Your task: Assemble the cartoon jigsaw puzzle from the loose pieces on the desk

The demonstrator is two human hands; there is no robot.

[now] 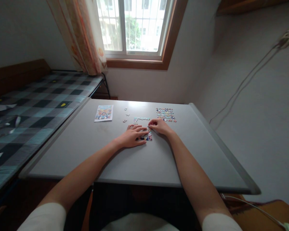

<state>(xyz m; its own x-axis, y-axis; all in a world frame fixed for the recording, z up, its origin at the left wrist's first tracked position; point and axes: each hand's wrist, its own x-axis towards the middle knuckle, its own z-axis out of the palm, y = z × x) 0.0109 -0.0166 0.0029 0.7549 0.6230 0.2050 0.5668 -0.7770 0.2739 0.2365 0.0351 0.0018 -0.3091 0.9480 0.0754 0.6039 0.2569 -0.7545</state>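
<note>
A partly assembled jigsaw puzzle (149, 137) lies on the grey-white table (202, 147), its border showing along the top and the lower right. My left hand (132, 135) rests flat across its left and lower part, fingers spread, covering much of it. At the puzzle's right edge my right hand (160, 125) has thumb and fingertips pinched together on a small jigsaw piece, mostly hidden by the fingers. Just beyond that hand, loose jigsaw pieces (165, 113) are laid out in rows. A few more pieces (127, 115) lie separately behind my left hand.
A printed picture sheet (104, 113) lies at the table's back left. Beside the table on the left is a bed with a checked cover (45, 99). A window (137, 29) and a curtain (84, 35) are at the back. A cable (240, 86) hangs along the right wall.
</note>
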